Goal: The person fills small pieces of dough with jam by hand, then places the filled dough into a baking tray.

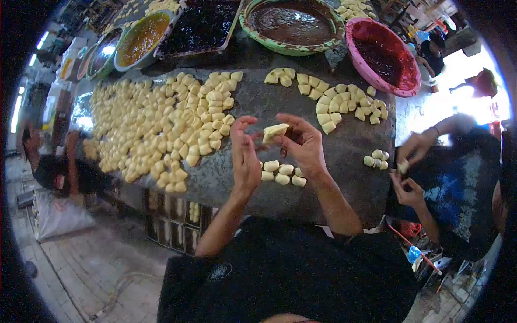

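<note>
A pale, flattened piece of dough is pinched between the thumb and fingers of my right hand. Just to its left, my left hand is raised with the palm turned inward and its fingers apart, holding nothing. Below both hands, a small group of rounded dough pieces sits in rows on the dark tabletop; my right wrist partly covers the group's right side. Cut dough pieces lie beyond my right hand.
A large spread of dough pieces covers the table's left. Along the back stand a green basin of brown filling, a pink basin of dark red filling, and a dark-filled tray. At right, a co-worker's hands work dough.
</note>
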A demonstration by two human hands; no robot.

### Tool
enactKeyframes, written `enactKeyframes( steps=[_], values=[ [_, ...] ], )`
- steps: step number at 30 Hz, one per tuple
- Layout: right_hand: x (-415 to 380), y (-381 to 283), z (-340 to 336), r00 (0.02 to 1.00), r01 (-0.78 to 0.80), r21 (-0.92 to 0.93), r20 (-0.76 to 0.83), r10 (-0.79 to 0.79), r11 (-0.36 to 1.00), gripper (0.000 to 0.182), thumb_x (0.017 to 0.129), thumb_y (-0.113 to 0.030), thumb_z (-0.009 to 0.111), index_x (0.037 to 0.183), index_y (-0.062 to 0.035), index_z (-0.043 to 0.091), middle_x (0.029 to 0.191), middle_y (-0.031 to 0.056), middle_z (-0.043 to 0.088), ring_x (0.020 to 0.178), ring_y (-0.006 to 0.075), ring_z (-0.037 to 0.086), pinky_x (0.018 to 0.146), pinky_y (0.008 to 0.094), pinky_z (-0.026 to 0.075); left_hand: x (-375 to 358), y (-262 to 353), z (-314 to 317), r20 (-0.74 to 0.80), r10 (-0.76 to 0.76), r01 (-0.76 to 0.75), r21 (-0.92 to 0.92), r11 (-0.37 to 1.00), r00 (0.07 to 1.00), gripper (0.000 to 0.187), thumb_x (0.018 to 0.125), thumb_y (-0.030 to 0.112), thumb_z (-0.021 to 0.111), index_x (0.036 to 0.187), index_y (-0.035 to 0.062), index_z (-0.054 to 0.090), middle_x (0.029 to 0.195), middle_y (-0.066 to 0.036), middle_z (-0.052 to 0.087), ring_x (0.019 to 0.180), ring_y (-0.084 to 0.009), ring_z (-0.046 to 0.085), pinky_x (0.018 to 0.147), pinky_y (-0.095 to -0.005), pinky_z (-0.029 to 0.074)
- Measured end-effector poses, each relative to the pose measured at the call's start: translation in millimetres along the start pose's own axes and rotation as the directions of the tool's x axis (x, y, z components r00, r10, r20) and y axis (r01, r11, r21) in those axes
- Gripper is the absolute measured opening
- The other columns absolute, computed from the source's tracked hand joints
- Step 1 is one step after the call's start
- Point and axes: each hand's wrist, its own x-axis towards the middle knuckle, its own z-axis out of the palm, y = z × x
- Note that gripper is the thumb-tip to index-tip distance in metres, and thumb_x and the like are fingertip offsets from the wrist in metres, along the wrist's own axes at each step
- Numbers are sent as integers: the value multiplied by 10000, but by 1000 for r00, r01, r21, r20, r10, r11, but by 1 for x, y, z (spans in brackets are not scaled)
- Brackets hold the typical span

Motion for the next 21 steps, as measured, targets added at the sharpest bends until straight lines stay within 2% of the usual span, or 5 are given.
enactKeyframes(
  steps=[4,7,11,17,21],
  values=[
    [-18,-16,1,971,-168,-25,170,170,985,199,839,-61,725,1022,-11,667,932,38,695,811,83,635,675,222,519,6,7,7,128,604,-616,213,758,787,642,961,626,374,1164,65,612,984,-101,709,1126,-300,608,962,-466,439],
    [-40,-18,14,944,237,-3,237,-230,971,143,872,-60,682,1007,-16,667,1081,76,662,958,125,624,811,281,525,12,38,3,534,749,-920,234,315,392,649,876,703,446,1047,125,689,929,-33,730,1065,-258,654,976,-485,427],
    [-66,-23,5,960,24,451,239,-146,892,258,807,-53,744,1043,-32,642,1108,44,646,1008,128,619,864,268,510,26,68,14,585,700,-865,5,502,409,409,836,526,644,975,149,723,907,16,733,1006,-235,682,924,-466,470],
    [-71,-34,52,861,-329,943,319,-396,44,615,609,-101,908,1138,-62,597,1087,21,669,965,125,649,822,249,501,17,66,24,536,753,-722,-335,605,382,644,749,428,789,1238,109,516,1120,-98,597,1058,-317,616,856,-445,500],
    [6,-57,-16,874,-13,443,440,-205,896,419,749,-162,804,1105,-11,644,1037,89,689,888,185,666,805,299,530,29,27,9,532,462,-356,-296,886,710,1368,516,652,832,1515,140,51,1535,-198,139,1369,-382,316,1057,-523,324]
  ],
)
